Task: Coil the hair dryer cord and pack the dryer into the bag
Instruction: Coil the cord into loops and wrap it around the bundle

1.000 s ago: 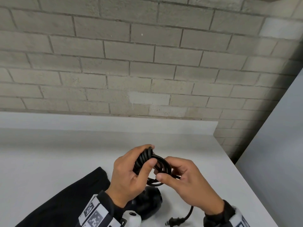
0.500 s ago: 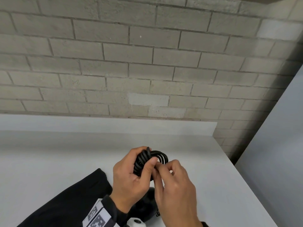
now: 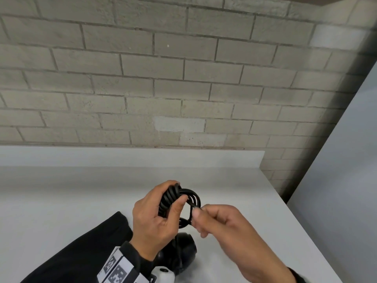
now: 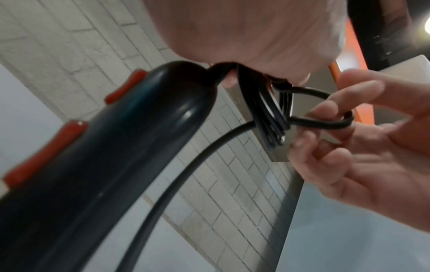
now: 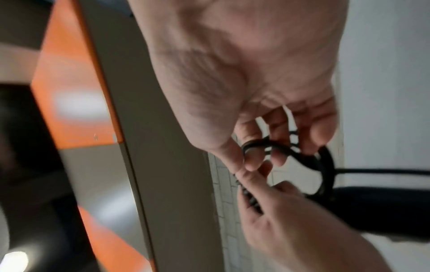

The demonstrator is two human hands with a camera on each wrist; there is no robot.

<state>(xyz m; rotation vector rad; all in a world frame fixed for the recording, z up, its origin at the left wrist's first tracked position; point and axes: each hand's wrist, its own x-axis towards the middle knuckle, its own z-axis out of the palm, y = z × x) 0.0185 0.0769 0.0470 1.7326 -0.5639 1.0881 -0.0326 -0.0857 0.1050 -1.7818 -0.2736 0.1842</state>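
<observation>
Cord coiled above the bench

Left hand (image 3: 155,219) clasps the black rubbery cord (image 3: 173,199) coil; right hand (image 3: 220,223) pinches one loop. Glossy dryer (image 4: 100,156) with red switches hangs beneath; left wrist view alone shows them. Bag (image 3: 81,252) lies left.

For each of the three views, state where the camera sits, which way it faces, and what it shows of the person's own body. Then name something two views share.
Head: worn high, facing forward and down at the table; both hands, left sleeve.
Left wrist: looks along the left hand at the hair dryer; right hand too.
Right wrist: looks along the right hand at its fingers; left hand below.
Shared: the coiled cord.
</observation>
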